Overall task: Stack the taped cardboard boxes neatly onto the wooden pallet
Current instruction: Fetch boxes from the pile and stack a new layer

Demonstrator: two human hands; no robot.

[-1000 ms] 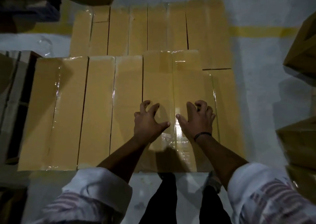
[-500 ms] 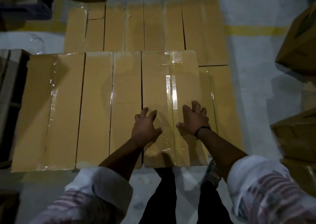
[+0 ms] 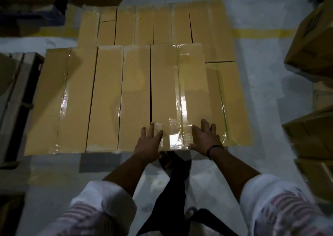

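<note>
Fingers, clawed earlier, now lie straight (gripping nothing): my left hand and right hand press the taped box, rightmost along the top layer's near edge; seated, I judge.

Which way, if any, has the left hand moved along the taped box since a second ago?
Yes. The left hand slid back toward the person, from partway up the taped box to its near edge, fingers now flat.
</note>
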